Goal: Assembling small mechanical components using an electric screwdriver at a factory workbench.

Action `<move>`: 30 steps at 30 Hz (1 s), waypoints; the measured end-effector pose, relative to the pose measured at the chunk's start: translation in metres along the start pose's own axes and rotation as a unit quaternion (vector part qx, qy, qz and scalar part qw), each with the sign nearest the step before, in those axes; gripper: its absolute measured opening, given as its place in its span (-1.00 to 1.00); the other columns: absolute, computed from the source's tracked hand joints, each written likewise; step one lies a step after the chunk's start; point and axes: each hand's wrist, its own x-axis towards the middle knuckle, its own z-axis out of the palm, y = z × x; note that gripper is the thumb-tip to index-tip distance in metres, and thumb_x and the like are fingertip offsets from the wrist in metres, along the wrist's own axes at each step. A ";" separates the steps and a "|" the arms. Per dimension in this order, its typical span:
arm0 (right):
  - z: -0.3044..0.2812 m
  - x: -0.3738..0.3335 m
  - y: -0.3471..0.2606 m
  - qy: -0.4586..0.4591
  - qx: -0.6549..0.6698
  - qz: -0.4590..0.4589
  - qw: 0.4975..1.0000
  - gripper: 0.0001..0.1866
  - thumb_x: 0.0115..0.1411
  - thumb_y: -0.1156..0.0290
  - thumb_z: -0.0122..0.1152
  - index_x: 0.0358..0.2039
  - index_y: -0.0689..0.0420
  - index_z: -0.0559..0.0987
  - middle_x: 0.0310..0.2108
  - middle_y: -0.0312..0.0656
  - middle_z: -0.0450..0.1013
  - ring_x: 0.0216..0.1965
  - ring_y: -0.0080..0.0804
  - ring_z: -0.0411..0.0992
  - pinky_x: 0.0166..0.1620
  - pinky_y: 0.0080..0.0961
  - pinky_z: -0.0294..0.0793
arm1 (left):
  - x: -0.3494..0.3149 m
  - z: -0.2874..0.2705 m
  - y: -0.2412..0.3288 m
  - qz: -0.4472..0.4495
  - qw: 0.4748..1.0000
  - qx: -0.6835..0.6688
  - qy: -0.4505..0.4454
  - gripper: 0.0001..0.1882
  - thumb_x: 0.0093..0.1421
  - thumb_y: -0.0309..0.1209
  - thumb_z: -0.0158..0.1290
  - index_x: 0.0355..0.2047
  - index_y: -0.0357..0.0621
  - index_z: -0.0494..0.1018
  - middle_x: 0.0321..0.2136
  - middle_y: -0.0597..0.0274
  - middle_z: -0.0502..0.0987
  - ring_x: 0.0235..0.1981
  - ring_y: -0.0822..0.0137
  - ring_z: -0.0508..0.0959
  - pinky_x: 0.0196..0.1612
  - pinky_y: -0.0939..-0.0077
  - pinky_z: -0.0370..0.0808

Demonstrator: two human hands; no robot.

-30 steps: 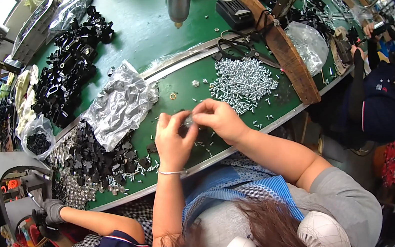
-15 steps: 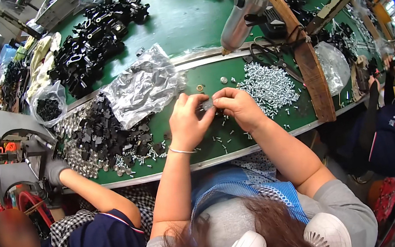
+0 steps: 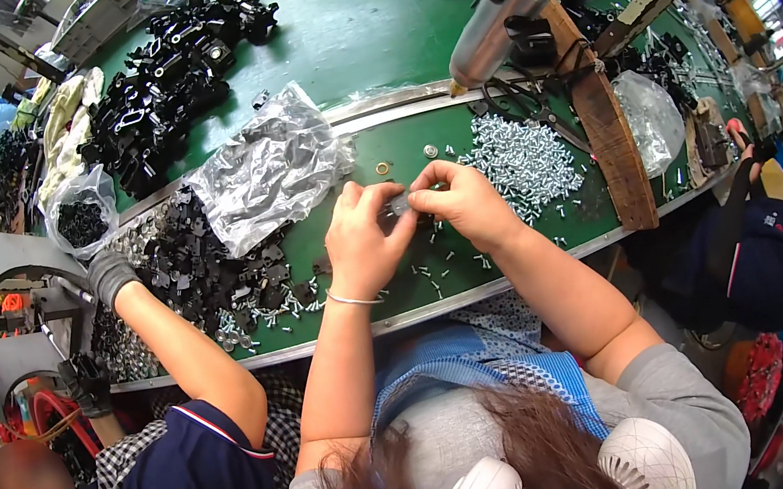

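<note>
Between my fingertips is a small dark part (image 3: 400, 203), flat and mostly covered by the fingers. My left hand (image 3: 363, 240) pinches it from the left, with a silver bangle on the wrist. My right hand (image 3: 469, 204) grips its right side between thumb and bent forefinger. Just beyond the hands, a brass ring (image 3: 384, 167) and a round silver piece (image 3: 430, 151) lie on the green bench (image 3: 417, 316). A heap of small silver screws (image 3: 525, 161) is close to my right hand, and loose screws lie below both hands.
Black flat parts (image 3: 190, 238) and a clear plastic bag (image 3: 266, 172) lie to the left. A power screwdriver (image 3: 492, 30) hangs above the far right, near scissors (image 3: 532, 105) and a wooden board (image 3: 608, 134). At left, a co-worker's gloved hand (image 3: 111, 276) is beside a metal machine (image 3: 12, 288).
The co-worker's gloved hand has moved up toward the heap of parts. My hands still hold the small dark part together, its exposed portion slightly shifted. The whole view has shifted a little.
</note>
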 end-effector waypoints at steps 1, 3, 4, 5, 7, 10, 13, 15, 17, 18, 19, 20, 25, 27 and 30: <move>0.000 -0.001 -0.002 0.000 0.000 0.000 1.000 -0.89 0.09 0.42 0.22 -0.37 0.15 0.53 -0.42 -0.39 0.43 -0.44 -0.69 0.34 -0.38 -0.74 0.31 | 0.000 0.000 0.000 0.001 1.000 -0.002 0.001 -0.73 -0.02 -0.34 0.22 -0.28 -0.10 0.53 -0.43 0.16 0.42 -0.41 0.21 0.49 -0.32 0.39 0.45; -0.001 -0.001 -0.006 -0.019 0.069 0.026 0.997 -0.90 0.08 0.43 0.21 -0.38 0.12 0.51 -0.44 -0.42 0.40 -0.47 -0.71 0.29 -0.42 -0.75 0.27 | 0.000 0.000 0.001 0.002 1.000 -0.003 0.004 -0.73 -0.02 -0.34 0.22 -0.28 -0.09 0.53 -0.44 0.17 0.42 -0.41 0.21 0.49 -0.32 0.38 0.45; -0.001 -0.001 -0.007 -0.029 0.103 0.038 0.994 -0.90 0.07 0.43 0.21 -0.38 0.11 0.50 -0.45 -0.43 0.38 -0.49 -0.73 0.27 -0.44 -0.75 0.24 | -0.001 0.000 0.002 -0.002 1.000 -0.006 0.002 -0.73 -0.02 -0.34 0.22 -0.29 -0.09 0.53 -0.44 0.17 0.42 -0.40 0.20 0.49 -0.32 0.38 0.45; 0.000 -0.001 -0.007 -0.029 0.102 0.038 0.994 -0.90 0.07 0.43 0.21 -0.38 0.11 0.50 -0.45 -0.43 0.38 -0.49 -0.73 0.27 -0.44 -0.75 0.24 | -0.001 0.001 0.003 -0.007 1.000 -0.010 0.001 -0.74 -0.02 -0.34 0.22 -0.29 -0.09 0.53 -0.44 0.17 0.42 -0.40 0.20 0.49 -0.32 0.38 0.45; 0.003 -0.003 -0.004 -0.025 0.098 0.015 0.995 -0.89 0.06 0.44 0.20 -0.37 0.09 0.49 -0.45 -0.45 0.37 -0.50 -0.75 0.25 -0.46 -0.77 0.21 | -0.002 0.001 0.004 -0.010 1.000 -0.015 0.000 -0.74 -0.02 -0.34 0.22 -0.30 -0.09 0.53 -0.44 0.18 0.42 -0.40 0.20 0.49 -0.32 0.37 0.45; 0.000 -0.003 -0.004 -0.034 0.094 0.010 0.995 -0.88 0.06 0.44 0.20 -0.36 0.08 0.48 -0.45 -0.46 0.36 -0.51 -0.76 0.23 -0.48 -0.77 0.19 | -0.003 0.001 0.004 0.001 1.000 -0.021 -0.002 -0.75 -0.03 -0.33 0.23 -0.32 -0.10 0.53 -0.45 0.18 0.42 -0.41 0.21 0.49 -0.32 0.37 0.45; -0.003 -0.003 -0.005 -0.053 0.093 0.024 0.994 -0.88 0.06 0.44 0.19 -0.35 0.08 0.48 -0.43 -0.46 0.36 -0.51 -0.76 0.23 -0.48 -0.78 0.18 | -0.002 -0.002 0.007 -0.031 0.999 -0.039 -0.011 -0.75 -0.03 -0.32 0.23 -0.32 -0.10 0.53 -0.45 0.18 0.42 -0.41 0.21 0.49 -0.32 0.38 0.45; -0.002 -0.001 -0.002 -0.058 0.094 0.018 0.994 -0.88 0.07 0.44 0.19 -0.35 0.07 0.49 -0.43 -0.46 0.36 -0.49 -0.76 0.24 -0.47 -0.78 0.19 | -0.001 -0.002 0.008 -0.046 0.998 -0.048 -0.017 -0.74 -0.03 -0.32 0.24 -0.32 -0.11 0.53 -0.45 0.18 0.41 -0.41 0.21 0.49 -0.32 0.38 0.45; -0.003 -0.001 -0.001 -0.062 0.096 0.016 0.993 -0.89 0.07 0.45 0.18 -0.35 0.07 0.49 -0.43 -0.46 0.36 -0.49 -0.76 0.25 -0.47 -0.78 0.20 | -0.001 -0.001 0.008 -0.049 0.997 -0.056 -0.018 -0.74 -0.03 -0.32 0.24 -0.33 -0.11 0.53 -0.46 0.18 0.41 -0.42 0.23 0.49 -0.33 0.39 0.44; -0.005 0.000 -0.002 -0.075 0.103 0.025 0.991 -0.89 0.07 0.45 0.18 -0.35 0.07 0.49 -0.43 -0.46 0.36 -0.48 -0.76 0.26 -0.47 -0.77 0.21 | -0.001 0.000 0.008 -0.051 0.997 -0.060 -0.018 -0.74 -0.04 -0.32 0.24 -0.33 -0.11 0.53 -0.46 0.18 0.41 -0.43 0.23 0.49 -0.33 0.40 0.44; -0.008 0.001 -0.003 -0.089 0.111 0.035 0.989 -0.89 0.08 0.45 0.17 -0.35 0.08 0.49 -0.44 -0.46 0.37 -0.47 -0.75 0.27 -0.46 -0.77 0.22 | -0.001 -0.001 0.008 -0.051 0.997 -0.059 -0.018 -0.74 -0.04 -0.32 0.24 -0.33 -0.11 0.53 -0.46 0.18 0.41 -0.43 0.23 0.49 -0.33 0.40 0.44; -0.010 0.002 -0.004 -0.103 0.119 0.044 0.987 -0.90 0.08 0.46 0.17 -0.35 0.08 0.49 -0.44 -0.45 0.37 -0.47 -0.75 0.28 -0.45 -0.77 0.22 | -0.001 -0.001 0.008 -0.053 0.997 -0.056 -0.021 -0.74 -0.03 -0.32 0.24 -0.33 -0.12 0.53 -0.46 0.19 0.41 -0.43 0.24 0.49 -0.33 0.40 0.44; -0.017 0.010 0.002 -0.133 0.100 0.042 0.985 -0.89 0.08 0.46 0.17 -0.33 0.08 0.49 -0.44 -0.45 0.38 -0.45 -0.73 0.30 -0.43 -0.76 0.25 | 0.000 -0.002 0.010 -0.057 0.997 -0.052 -0.030 -0.75 -0.03 -0.33 0.24 -0.33 -0.12 0.53 -0.46 0.19 0.41 -0.43 0.25 0.49 -0.34 0.42 0.44; -0.017 0.010 0.007 -0.126 0.123 0.044 0.983 -0.84 0.06 0.42 0.17 -0.31 0.12 0.50 -0.46 -0.40 0.40 -0.45 -0.68 0.34 -0.39 -0.72 0.31 | 0.000 -0.002 0.009 -0.058 0.996 -0.053 -0.030 -0.75 -0.03 -0.34 0.24 -0.33 -0.12 0.53 -0.46 0.19 0.41 -0.44 0.25 0.49 -0.34 0.42 0.44; -0.015 0.008 0.006 -0.126 0.119 0.031 0.984 -0.82 0.06 0.40 0.17 -0.30 0.15 0.50 -0.46 -0.37 0.42 -0.44 -0.64 0.36 -0.36 -0.69 0.35 | -0.001 -0.002 0.007 -0.058 0.996 -0.055 -0.031 -0.74 -0.04 -0.33 0.24 -0.33 -0.13 0.53 -0.46 0.19 0.41 -0.44 0.25 0.49 -0.33 0.42 0.44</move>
